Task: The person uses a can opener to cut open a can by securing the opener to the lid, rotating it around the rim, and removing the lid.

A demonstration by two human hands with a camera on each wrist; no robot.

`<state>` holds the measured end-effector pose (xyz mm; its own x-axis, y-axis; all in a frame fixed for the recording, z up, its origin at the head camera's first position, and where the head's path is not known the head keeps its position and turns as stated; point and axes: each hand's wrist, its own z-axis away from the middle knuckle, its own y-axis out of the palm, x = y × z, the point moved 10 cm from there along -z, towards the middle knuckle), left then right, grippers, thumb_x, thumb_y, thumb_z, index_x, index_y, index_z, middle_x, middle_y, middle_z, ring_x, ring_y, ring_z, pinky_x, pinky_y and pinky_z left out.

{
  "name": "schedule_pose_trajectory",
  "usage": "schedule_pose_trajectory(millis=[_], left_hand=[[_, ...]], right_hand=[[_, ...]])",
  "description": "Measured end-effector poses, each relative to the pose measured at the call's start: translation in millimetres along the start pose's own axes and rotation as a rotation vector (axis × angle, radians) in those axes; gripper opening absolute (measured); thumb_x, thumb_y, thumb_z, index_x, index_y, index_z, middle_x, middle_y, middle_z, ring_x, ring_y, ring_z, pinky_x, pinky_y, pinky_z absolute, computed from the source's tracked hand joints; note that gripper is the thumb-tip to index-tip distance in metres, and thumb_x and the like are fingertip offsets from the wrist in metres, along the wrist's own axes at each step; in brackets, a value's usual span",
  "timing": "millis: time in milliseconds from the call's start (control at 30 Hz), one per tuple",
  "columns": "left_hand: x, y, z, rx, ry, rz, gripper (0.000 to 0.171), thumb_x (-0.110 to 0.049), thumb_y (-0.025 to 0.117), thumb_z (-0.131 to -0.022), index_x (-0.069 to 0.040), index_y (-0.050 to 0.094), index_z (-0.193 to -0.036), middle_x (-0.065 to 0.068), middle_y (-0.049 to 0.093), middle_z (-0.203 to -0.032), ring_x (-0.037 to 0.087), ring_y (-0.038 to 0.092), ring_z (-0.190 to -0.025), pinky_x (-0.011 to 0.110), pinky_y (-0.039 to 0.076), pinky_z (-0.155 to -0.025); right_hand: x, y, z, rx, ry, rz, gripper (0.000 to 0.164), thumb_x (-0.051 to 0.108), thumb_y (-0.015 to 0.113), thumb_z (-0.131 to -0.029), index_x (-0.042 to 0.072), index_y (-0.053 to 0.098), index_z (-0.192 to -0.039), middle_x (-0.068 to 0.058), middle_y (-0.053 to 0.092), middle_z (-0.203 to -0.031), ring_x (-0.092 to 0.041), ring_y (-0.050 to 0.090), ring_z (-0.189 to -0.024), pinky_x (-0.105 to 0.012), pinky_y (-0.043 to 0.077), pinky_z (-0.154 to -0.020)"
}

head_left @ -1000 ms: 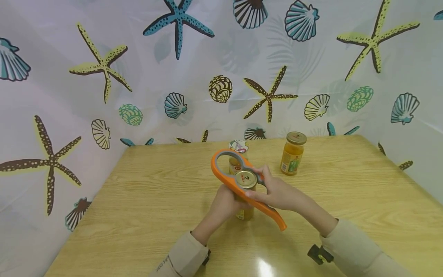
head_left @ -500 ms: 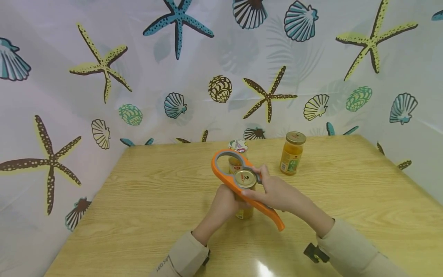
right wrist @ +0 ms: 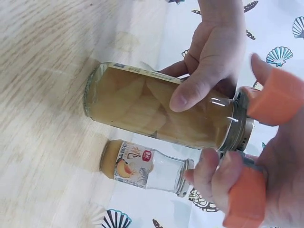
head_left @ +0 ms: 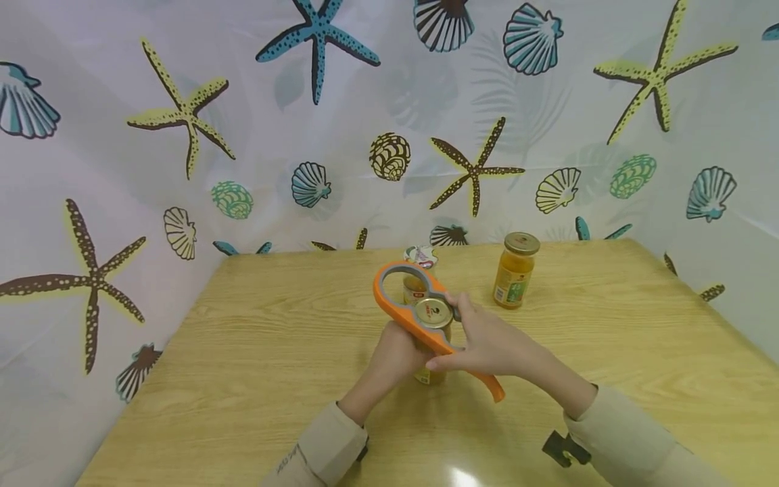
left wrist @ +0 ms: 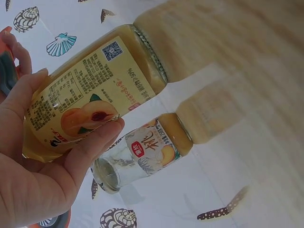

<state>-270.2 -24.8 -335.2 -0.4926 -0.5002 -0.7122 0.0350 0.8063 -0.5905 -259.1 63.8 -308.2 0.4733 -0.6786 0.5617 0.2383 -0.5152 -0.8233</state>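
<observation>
A tall glass jar of peaches (right wrist: 147, 109) stands upright on the table, a peach picture on its yellow label. My left hand (left wrist: 42, 175) grips it round the side, thumb and fingers on opposite sides of the glass. Round the gold metal lid (head_left: 433, 313) sits an orange and grey jar opener (head_left: 404, 320), its larger ring pointing away to the left. My right hand (head_left: 489, 341) holds the opener's two handles, thumb over the near one and fingers at the far one. The near handle's tip sticks out past the palm.
Just behind the gripped jar is a smaller, partly filled glass jar (left wrist: 149, 154) with a white label and an uncovered mouth. A capped jar with orange contents (head_left: 514, 270) stands at the back right of the wooden table (head_left: 274, 325). Printed cloth (head_left: 341, 115) encloses the table.
My right thumb has shifted down along the near handle, and the right hand is spread a little wider. Jar, opener and left hand have barely moved; the head view has shifted slightly.
</observation>
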Motion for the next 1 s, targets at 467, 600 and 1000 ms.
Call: schedule_pose_trajectory(millis=[467, 600, 1000], left_hand=[[7.5, 6.7, -2.3, 0.042, -0.069, 0.035, 0.055, -0.004, 0.076, -0.067, -0.006, 0.054, -0.117, 0.005, 0.061, -0.108, 0.018, 0.058, -0.097, 0.03, 0.048, -0.082], [6.3, 5.4, -2.7, 0.039, -0.076, 0.066, 0.058, -0.001, 0.076, -0.066, -0.005, 0.053, -0.119, 0.006, 0.06, -0.11, 0.02, 0.058, -0.099, 0.031, 0.048, -0.084], [2.7, 2.9, -2.1, 0.009, -0.031, 0.056, 0.06, -0.002, 0.077, -0.067, -0.004, 0.053, -0.121, 0.009, 0.06, -0.114, 0.022, 0.057, -0.104, 0.033, 0.047, -0.088]], right_hand=[[-11, 3, -2, 0.052, -0.014, -0.157, 0.067, 0.044, 0.059, -0.087, 0.004, 0.027, -0.13, -0.016, 0.033, -0.143, -0.021, 0.057, -0.09, -0.028, 0.047, -0.054], [-13, 4, -4, 0.075, 0.029, -0.176, 0.072, 0.046, 0.062, -0.084, 0.005, 0.025, -0.13, -0.013, 0.032, -0.145, -0.015, 0.052, -0.052, -0.03, 0.044, -0.043], [-15, 7, -4, 0.086, 0.116, -0.152, 0.079, 0.05, 0.063, -0.081, 0.007, 0.022, -0.132, -0.016, 0.041, -0.137, -0.012, 0.039, -0.037, -0.031, 0.041, -0.037]])
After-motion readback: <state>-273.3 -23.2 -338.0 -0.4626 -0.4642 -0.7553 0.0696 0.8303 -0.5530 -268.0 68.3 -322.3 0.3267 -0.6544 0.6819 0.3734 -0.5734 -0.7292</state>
